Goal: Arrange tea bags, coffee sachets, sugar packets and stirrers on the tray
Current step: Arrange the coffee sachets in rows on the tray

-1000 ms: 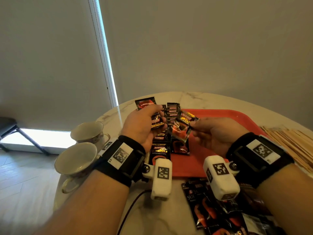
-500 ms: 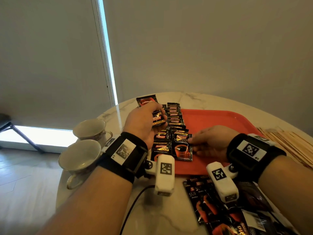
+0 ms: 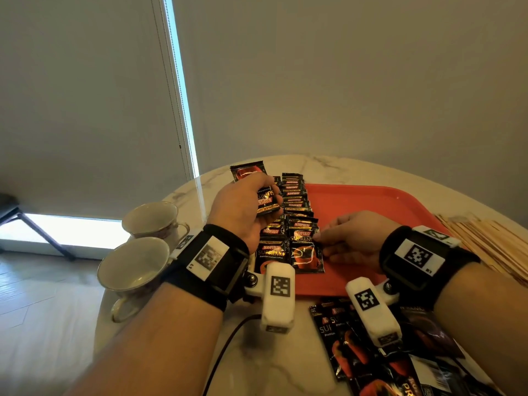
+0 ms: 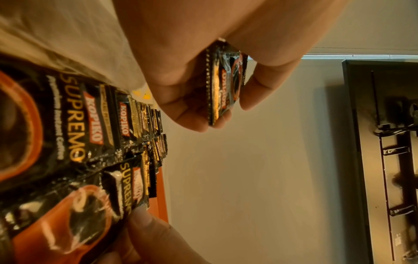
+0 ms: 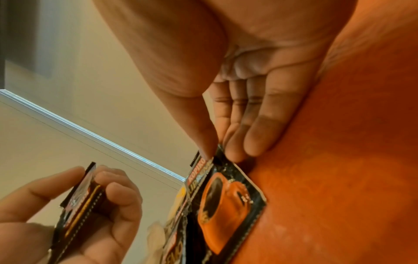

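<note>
On the red tray [image 3: 371, 201], two overlapping rows of black packets reading KOPIKO SUPREMO are lying along its left side, its right part bare. The left hand [image 3: 243, 207] is gripping a small bundle of packets [image 3: 267, 200] above them. From the left wrist, fingers [image 4: 192, 114] are curling round that bundle. From the right wrist, the right hand [image 5: 237, 107] is pinching the nearest packet [image 5: 226, 205] by its corner.

A home-like dining corner: beyond the fingers a round marble-look table [image 3: 257, 364] bears two china teacups [image 3: 134, 267], with a roller blind [image 3: 85, 95] over a floor-level window, plain walls and wood-plank flooring [image 3: 43, 310] to the left.
</note>
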Demonstrator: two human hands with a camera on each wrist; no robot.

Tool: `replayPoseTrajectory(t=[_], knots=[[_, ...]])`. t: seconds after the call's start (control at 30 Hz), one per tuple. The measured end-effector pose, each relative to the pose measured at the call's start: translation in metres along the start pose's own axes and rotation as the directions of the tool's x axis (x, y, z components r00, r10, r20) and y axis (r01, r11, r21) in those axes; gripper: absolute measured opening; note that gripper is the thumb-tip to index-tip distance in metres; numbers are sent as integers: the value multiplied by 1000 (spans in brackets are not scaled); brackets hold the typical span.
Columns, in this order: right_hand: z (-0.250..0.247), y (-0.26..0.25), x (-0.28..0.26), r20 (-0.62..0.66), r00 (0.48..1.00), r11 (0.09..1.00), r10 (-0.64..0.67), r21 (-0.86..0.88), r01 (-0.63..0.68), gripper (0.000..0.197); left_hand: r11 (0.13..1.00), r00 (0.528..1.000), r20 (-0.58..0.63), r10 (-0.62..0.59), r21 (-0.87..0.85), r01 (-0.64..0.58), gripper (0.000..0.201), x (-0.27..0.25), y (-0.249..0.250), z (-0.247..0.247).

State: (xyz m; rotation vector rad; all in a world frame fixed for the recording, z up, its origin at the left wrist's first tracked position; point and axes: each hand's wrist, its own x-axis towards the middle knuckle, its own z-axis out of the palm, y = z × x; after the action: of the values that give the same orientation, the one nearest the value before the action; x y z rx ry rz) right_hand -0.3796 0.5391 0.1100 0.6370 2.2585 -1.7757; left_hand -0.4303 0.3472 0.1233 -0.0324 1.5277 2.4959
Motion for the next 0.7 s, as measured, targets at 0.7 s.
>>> replayPoseTrajectory(t=[0.7], knots=[[18,-18,-12,185,921,923,-344,250,294,24,999,994,95,-45,35,42,23,-3,-3,3]])
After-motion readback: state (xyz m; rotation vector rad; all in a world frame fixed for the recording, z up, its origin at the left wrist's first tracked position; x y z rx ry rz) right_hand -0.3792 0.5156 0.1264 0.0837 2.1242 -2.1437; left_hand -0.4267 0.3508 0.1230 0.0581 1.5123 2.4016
